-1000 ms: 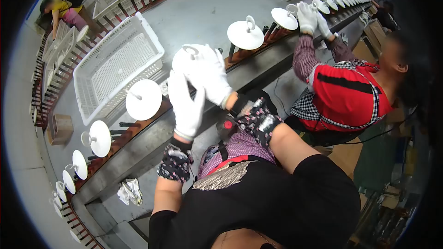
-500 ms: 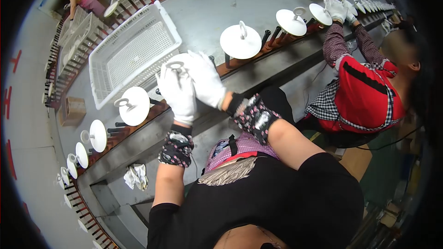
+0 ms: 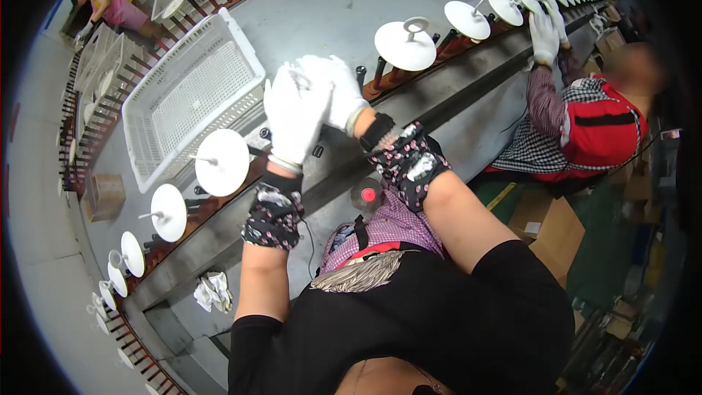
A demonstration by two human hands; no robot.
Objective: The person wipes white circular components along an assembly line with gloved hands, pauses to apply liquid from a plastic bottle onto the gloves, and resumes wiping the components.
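Note:
My left hand [image 3: 295, 121] and my right hand [image 3: 335, 89], both in white gloves, are cupped together above the rail with dark pegs. Their fingers close around one of the white discs, which the gloves now hide; its ring showed between them a moment ago. Left of my hands, a white disc [image 3: 221, 162] with a stem stands tilted on the rail, and another white disc [image 3: 169, 212] follows below it. To the right, a white disc [image 3: 404, 45] topped by a ring sits on its peg.
Behind my hands a white plastic basket [image 3: 248, 77] lies on the grey table. A cardboard box [image 3: 104, 196] stands at the left. A co-worker in a red apron [image 3: 599, 128] reaches to the rail at the right; another person [image 3: 121, 7] bends over baskets at the far left.
The discs have shifted rightward along the rail relative to the basket. My hands remain together, but the ring seen between them is now hidden. The co-worker's arms have moved.

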